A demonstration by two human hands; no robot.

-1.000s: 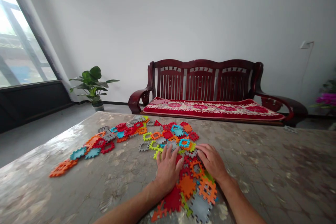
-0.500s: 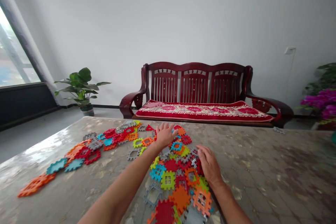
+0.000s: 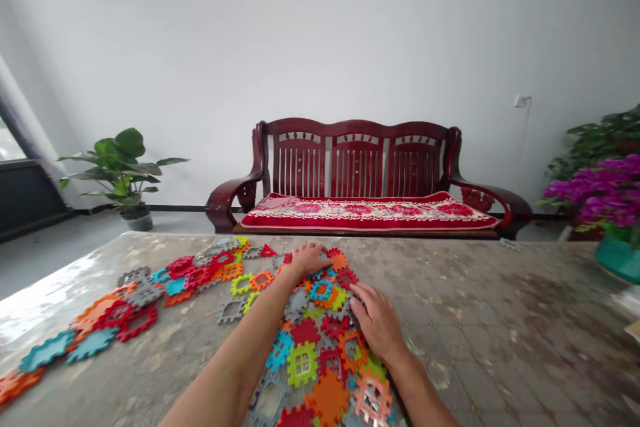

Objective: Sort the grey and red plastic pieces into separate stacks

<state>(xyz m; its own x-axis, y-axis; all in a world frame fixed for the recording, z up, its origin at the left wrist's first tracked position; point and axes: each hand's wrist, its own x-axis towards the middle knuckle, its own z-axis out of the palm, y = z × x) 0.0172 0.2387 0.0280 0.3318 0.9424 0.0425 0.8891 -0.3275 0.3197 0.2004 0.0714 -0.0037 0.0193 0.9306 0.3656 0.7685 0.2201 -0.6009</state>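
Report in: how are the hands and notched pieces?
Left hand over far notched pieces, right hand by right-edge ones. Many overlap. Left forearm hiding some.

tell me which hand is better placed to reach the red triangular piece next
Likely the left hand: it is over the far end of the pile, close to the red triangular piece. The right hand is farther off, along the pile's right edge.
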